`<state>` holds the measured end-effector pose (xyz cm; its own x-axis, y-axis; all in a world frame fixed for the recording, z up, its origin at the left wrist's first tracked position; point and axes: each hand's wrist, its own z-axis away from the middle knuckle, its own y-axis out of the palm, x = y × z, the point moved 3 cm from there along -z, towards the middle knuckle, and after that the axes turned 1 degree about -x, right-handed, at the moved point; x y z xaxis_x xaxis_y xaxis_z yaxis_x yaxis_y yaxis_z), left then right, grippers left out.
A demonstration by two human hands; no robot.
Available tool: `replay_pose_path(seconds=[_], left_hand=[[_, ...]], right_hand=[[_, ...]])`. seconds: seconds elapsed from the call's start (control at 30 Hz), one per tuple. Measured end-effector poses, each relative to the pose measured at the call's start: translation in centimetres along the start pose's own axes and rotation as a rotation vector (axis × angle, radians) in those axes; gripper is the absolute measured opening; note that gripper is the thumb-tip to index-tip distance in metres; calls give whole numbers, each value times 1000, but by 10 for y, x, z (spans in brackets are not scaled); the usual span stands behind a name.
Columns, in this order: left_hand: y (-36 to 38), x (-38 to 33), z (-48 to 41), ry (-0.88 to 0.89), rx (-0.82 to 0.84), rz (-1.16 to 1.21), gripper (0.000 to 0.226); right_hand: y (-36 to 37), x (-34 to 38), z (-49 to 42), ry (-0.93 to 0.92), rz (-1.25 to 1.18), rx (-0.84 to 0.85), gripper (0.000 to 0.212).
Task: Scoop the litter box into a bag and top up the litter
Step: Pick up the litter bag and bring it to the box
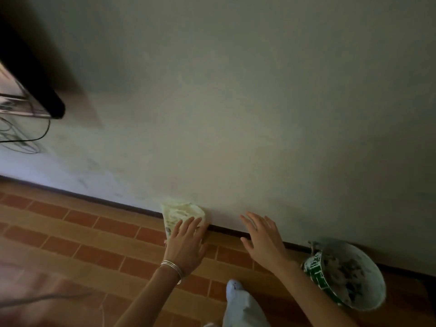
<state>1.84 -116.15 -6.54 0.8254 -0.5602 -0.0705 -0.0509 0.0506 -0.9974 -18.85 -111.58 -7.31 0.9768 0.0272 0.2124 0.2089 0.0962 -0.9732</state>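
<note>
- Far left, up high, a dark furniture edge juts into view. Thin cables loop below it against the wall.
- A tiled floor of red-brown and tan bricks runs along the bottom, and a dark skirting marks where it meets the wall.
- Left of centre, a pale bag stands crumpled at the foot of the wall, its top leaning on the plaster. The print on it is too blurred to read.
- The left hand lies flat over the lower part of the bag. Its grip is spread, with straight fingers resting on the material and nothing pinched. Thin bangles circle the wrist.
- The right hand is just right of the bag and apart from it. Its grip is wide open, fingers fanned towards the wall, and it holds nothing. Whether the fingertips touch the wall cannot be told.
- At bottom centre, a leg in pale cloth reaches forward between the two forearms.
- Far right, a round tub with a green-and-white side sits on the floor close to the skirting. Its open mouth shows a grey, clumpy fill, too blurred to name.
</note>
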Motion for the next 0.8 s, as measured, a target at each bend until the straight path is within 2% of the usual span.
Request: replay_pose_path(seconds=[0.23, 0.4, 0.5, 0.67, 0.8], left_hand=[[11, 53, -10, -133, 3, 21, 54], [24, 81, -43, -213, 87, 44, 55], [31, 97, -60, -268, 77, 42, 56], [26, 120, -77, -296, 53, 53, 56], [29, 147, -88, -298, 93, 18, 58]], right_hand=[[11, 16, -69, -139, -30, 79, 56], [7, 11, -123, -208, -79, 120, 57], [3, 5, -154, -247, -97, 142, 57], [3, 7, -188, -265, -98, 161, 60], [8, 16, -206, -253, -126, 181, 60]])
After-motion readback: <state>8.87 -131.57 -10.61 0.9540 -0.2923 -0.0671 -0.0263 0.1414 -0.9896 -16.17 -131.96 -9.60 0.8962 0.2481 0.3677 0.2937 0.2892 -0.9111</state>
